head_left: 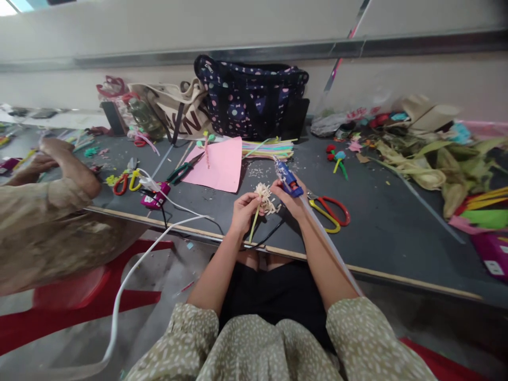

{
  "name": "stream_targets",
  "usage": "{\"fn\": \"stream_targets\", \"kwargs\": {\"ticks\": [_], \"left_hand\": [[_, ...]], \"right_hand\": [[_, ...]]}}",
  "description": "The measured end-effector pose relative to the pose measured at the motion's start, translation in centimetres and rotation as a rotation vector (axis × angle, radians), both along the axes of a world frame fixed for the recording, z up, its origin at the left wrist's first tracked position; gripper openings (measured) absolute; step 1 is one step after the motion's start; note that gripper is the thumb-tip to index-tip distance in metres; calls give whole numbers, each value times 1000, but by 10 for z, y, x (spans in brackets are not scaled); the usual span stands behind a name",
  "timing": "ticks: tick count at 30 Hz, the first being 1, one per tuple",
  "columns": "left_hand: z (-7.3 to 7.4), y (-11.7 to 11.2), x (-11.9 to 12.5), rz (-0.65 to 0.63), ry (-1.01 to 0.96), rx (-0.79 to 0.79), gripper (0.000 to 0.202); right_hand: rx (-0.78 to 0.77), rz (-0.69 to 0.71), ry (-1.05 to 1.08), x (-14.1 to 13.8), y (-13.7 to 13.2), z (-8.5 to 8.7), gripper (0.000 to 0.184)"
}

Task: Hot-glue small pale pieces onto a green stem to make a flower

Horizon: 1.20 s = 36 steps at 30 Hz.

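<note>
Over the table's front edge, my left hand [243,212] pinches a craft flower with a pale, shaggy head [262,192] and a yellow-green stem [253,227] slanting down. Loose pale strips [271,206] lie on the table just right of it. Wrapped in my right hand [292,205] is a blue glue gun [289,181], its nozzle pointing up and away. A long whitish stick [329,244] trails from behind the gun along my forearm. Scissors [331,212] with red and yellow handles rest right of this hand.
Behind lie a pink sheet [226,166], pliers [186,168] and a bundle of pipe cleaners [270,150]. A dark dotted bag [250,98] stands at the wall. Dried husks [428,164] spread rightward. At left are a white cable [130,275], a purple box [155,196] and another person's arm [73,166].
</note>
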<state>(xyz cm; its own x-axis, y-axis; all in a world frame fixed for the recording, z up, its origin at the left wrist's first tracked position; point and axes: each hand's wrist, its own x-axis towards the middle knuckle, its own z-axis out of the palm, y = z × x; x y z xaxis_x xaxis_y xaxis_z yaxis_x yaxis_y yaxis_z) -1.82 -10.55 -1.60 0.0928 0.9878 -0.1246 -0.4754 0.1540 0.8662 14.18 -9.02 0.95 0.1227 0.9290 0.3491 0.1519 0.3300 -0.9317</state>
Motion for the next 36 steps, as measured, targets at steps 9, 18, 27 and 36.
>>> {"fn": "stream_targets", "kwargs": {"ticks": [9, 18, 27, 36], "left_hand": [[-9, 2, -1, 8, 37, 14, 35], [-6, 0, 0, 8, 59, 20, 32], [-10, 1, 0, -18, 56, 7, 35], [-3, 4, -5, 21, -144, -76, 48]], "right_hand": [[30, 45, -65, -4, 0, -4, 14], [16, 53, -81, -4, -1, -3, 15], [12, -1, -61, -6, 0, -3, 21], [-316, -70, 472, 0, 14, -10, 48]]}}
